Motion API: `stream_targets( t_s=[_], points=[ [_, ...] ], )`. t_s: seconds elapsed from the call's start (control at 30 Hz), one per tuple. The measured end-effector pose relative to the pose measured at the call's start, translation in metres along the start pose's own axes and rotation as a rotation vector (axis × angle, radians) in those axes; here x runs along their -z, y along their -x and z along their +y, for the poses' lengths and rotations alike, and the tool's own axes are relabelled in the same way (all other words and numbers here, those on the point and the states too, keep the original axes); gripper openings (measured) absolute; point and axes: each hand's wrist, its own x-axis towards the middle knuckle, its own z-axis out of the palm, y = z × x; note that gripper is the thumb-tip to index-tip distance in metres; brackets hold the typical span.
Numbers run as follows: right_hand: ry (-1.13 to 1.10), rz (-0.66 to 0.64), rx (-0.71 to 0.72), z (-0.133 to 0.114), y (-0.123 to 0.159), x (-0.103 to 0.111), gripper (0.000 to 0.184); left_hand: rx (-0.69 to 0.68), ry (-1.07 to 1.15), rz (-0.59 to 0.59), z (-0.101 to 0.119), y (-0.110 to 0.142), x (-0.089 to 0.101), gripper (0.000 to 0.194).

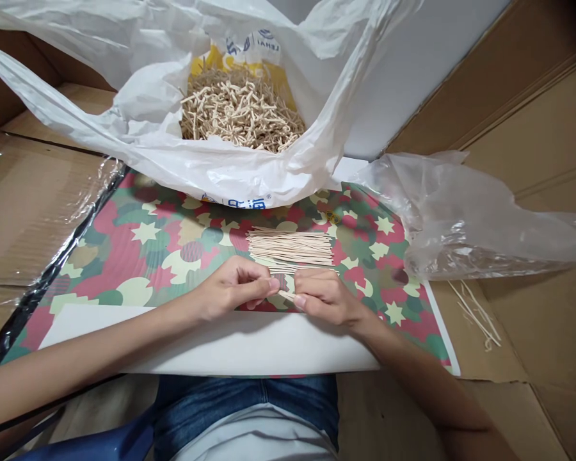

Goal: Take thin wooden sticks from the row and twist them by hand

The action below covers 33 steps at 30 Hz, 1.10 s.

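Observation:
A short length of several thin pale sticks [287, 295] shows in the gap between my two hands. My left hand [237, 286] is closed, with thumb and fingers pinched on the left end. On the right end, my right hand [329, 296] is curled into a fist with the thumb pressed against the fingers. Just beyond the hands, a neat pile of thin pale sticks [292, 248] lies side by side on the patterned mat [173, 256]. The rest of the held pieces is hidden inside my fingers.
A large white plastic bag [249, 176] stands open at the back, filled with short, curled pale pieces [242, 115]. A clear plastic bag [461, 218] lies at the right, near a few loose pale strands [475, 312] on cardboard [489, 358]. White paper [249, 352] lines the front edge.

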Motion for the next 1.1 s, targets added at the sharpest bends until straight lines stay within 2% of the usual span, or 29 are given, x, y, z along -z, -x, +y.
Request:
stream_targets(
  t_s=[0.13,0.27,0.33,0.43,0.6,0.77,0.97,1.03,1.1],
  points=[
    [-0.010,-0.003,-0.053,0.001,0.001,0.001,0.027,-0.011,0.002,0.010,-0.001,-0.001,0.000,0.042],
    [-0.100,-0.092,-0.184,0.002,-0.001,0.003,0.031,-0.029,-0.094,-0.035,-0.002,-0.002,0.005,0.042],
    [-0.201,-0.125,-0.285,0.003,-0.002,0.005,0.031,-0.084,-0.194,-0.011,-0.001,-0.003,0.010,0.039],
    [-0.317,-0.071,-0.370,0.002,-0.006,0.009,0.028,-0.231,-0.378,0.061,0.003,-0.004,0.013,0.032],
    [-0.240,0.029,-0.337,-0.004,-0.010,0.015,0.032,-0.398,-0.516,0.099,0.016,0.000,0.003,0.028],
    [-0.149,0.145,-0.283,-0.009,-0.010,0.016,0.036,-0.420,-0.650,0.274,0.026,0.010,-0.006,0.026],
    [-0.132,0.074,-0.240,-0.010,-0.008,0.013,0.043,-0.423,-0.727,0.355,0.032,0.010,-0.011,0.032],
    [-0.094,0.140,-0.246,-0.006,-0.007,0.016,0.043,-0.458,-0.779,0.374,0.034,0.012,-0.011,0.031],
    [0.051,0.277,-0.271,0.003,-0.007,0.020,0.038,-0.546,-0.859,0.388,0.041,0.015,-0.008,0.024]
  ],
)
